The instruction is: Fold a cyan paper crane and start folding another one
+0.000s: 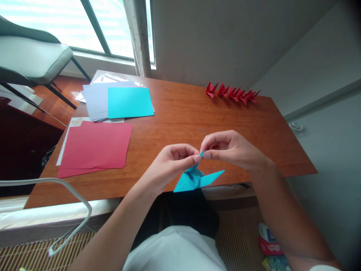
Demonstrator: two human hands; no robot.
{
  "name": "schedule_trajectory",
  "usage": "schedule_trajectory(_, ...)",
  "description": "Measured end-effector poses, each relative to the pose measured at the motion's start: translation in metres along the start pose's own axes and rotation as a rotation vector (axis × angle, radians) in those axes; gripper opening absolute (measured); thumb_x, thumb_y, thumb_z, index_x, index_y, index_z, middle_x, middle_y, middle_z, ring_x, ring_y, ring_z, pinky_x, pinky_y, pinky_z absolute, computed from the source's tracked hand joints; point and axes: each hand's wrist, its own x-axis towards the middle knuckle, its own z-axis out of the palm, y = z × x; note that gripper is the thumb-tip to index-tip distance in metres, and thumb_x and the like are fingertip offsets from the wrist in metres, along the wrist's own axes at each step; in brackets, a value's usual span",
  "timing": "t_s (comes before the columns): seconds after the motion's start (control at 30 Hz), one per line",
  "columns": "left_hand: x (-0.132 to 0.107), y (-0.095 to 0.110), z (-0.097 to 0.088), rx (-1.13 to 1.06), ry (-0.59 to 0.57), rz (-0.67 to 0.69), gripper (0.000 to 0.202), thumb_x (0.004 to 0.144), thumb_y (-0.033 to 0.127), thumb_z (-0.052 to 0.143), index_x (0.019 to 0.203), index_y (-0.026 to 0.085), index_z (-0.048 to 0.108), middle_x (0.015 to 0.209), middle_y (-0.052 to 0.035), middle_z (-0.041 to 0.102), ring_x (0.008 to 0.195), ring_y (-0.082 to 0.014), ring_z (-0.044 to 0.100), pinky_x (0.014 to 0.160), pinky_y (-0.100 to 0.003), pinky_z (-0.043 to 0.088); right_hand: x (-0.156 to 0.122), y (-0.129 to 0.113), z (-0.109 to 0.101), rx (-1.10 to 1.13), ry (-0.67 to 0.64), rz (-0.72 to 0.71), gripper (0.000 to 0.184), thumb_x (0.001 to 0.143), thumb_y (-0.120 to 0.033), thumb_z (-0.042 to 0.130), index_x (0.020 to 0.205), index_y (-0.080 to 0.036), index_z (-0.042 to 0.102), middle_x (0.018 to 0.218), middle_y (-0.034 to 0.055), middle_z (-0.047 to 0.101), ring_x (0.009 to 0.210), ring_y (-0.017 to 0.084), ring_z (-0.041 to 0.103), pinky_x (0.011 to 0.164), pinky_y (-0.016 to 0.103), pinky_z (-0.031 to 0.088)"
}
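Note:
A blue origami crane (193,179) hangs from my fingers over the table's front edge, its wings spread. My left hand (175,162) pinches the crane's narrow upright point between thumb and forefinger. At the very tip of that same point, the thumb and forefinger of my right hand (229,149) are closed on the paper. Both hands meet just above the crane's body. Parts of the tip are hidden by my fingers.
Red folded cranes (235,94) stand in a row at the table's back right. Left on the wooden table (172,120) lie red sheets (97,145), blue paper (129,102) and pale sheets (95,101). A white curved tube (72,188) juts in at lower left.

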Motion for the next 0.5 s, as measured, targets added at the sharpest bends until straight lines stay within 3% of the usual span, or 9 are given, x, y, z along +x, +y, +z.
schedule_trajectory(0.27, -0.0005, -0.0006, -0.0022, -0.063, -0.051, -0.041, 0.023, 0.075, 0.034, 0.086, 0.082, 0.016, 0.073, 0.076, -0.0014, 0.067, 0.069, -0.0118, 0.058, 0.067, -0.024, 0.045, -0.0011, -0.0007, 0.0024, -0.003, 0.024, -0.074, 0.023, 0.08, -0.04, 0.081, 0.083, -0.018, 0.075, 0.076, 0.0014, 0.068, 0.07, 0.014, 0.059, 0.06, 0.027, 0.045)
schedule_trajectory(0.5, -0.0008, -0.0004, -0.0027, -0.09, -0.043, -0.065, 0.026, 0.073, 0.035, 0.087, 0.08, 0.015, 0.073, 0.069, -0.0008, 0.065, 0.061, -0.0099, 0.053, 0.059, -0.023, 0.041, -0.0028, 0.0019, -0.0002, -0.075, -0.007, -0.146, 0.02, 0.084, -0.039, 0.078, 0.088, -0.019, 0.076, 0.081, 0.0019, 0.069, 0.073, 0.014, 0.06, 0.063, 0.027, 0.046)
